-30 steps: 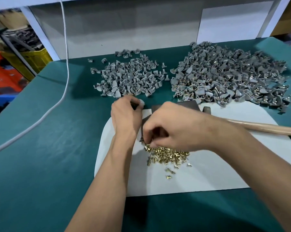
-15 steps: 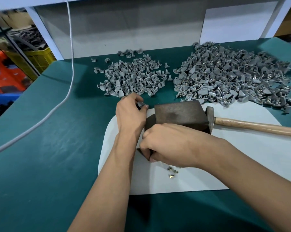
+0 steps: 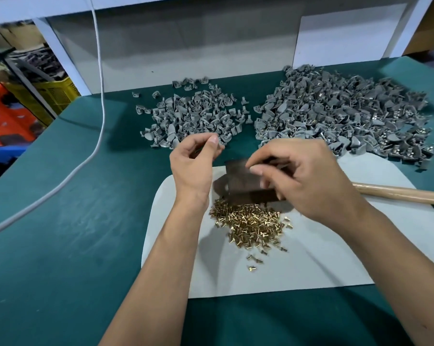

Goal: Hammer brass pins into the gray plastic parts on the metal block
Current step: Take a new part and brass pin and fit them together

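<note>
A dark metal block (image 3: 243,182) stands on a white mat (image 3: 311,258), and a heap of brass pins (image 3: 251,223) lies just in front of it. My left hand (image 3: 193,163) hovers left of the block with thumb and fingers curled together; a bit of a gray plastic part seems to show inside them. My right hand (image 3: 301,178) is over the block's top, its fingertips pinched together near the block's left half. Whatever they pinch is too small to make out. The wooden hammer handle (image 3: 400,194) lies to the right; my right hand hides its head.
Two heaps of gray plastic parts lie behind the block: a smaller heap (image 3: 193,116) on the left and a larger heap (image 3: 340,111) on the right. A white cable (image 3: 100,116) hangs down at the left. The green table ends at the left, beside a yellow crate (image 3: 51,96).
My right hand has come up from the brass pins to above the block, uncovering the heap. My left hand has lifted slightly away from the block's left side.
</note>
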Tool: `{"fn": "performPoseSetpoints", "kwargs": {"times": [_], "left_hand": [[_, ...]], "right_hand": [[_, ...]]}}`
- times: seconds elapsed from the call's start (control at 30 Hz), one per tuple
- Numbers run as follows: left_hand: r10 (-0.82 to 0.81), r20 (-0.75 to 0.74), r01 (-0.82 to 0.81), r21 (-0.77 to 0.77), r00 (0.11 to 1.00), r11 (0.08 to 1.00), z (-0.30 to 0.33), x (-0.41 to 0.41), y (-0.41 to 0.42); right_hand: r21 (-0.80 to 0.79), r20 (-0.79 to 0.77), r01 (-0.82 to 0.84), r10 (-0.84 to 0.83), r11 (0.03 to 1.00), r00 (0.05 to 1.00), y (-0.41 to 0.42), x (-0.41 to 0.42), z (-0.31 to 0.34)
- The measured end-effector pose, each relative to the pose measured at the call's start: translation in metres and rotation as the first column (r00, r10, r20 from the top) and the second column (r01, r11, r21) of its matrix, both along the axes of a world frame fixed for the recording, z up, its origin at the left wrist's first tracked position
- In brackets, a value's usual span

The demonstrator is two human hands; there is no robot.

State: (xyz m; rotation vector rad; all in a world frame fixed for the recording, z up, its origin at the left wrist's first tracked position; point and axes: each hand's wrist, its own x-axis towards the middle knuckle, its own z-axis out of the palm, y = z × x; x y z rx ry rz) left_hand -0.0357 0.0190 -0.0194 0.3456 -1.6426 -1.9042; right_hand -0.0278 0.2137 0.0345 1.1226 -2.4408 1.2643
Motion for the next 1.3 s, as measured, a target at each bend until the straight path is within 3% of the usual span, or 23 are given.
{"fn": "performPoseSetpoints", "kwargs": {"times": [0.1, 0.33, 0.57, 0.8, 1.3], "left_hand": [[-0.076, -0.077, 0.079, 0.034, 0.994, 0.996, 0.004, 0.002, 0.007], [-0.275, -0.155, 0.262, -0.103, 0.949, 0.960, 0.009, 0.009, 0.016], [-0.480, -0.109, 0.456, -0.191, 0.870, 0.870, 0.012, 0.014, 0.019], [-0.524, -0.086, 0.503, -0.182, 0.848, 0.845, 0.014, 0.016, 0.019], [-0.508, -0.047, 0.496, -0.162, 0.860, 0.853, 0.013, 0.017, 0.020]], "right_hand": [[-0.150, -0.031, 0.078, -0.083, 0.986, 0.996, 0.007, -0.007, -0.009], [-0.342, 0.160, 0.188, -0.140, 0.921, 0.977, 0.008, -0.010, -0.027], [-0.294, -0.002, 0.185, -0.194, 0.938, 0.981, 0.007, -0.011, -0.024], [-0.363, -0.020, 0.162, -0.181, 0.918, 0.983, 0.005, -0.009, -0.024], [-0.228, -0.200, 0.160, -0.207, 0.960, 0.958, 0.000, -0.006, -0.025]]}}
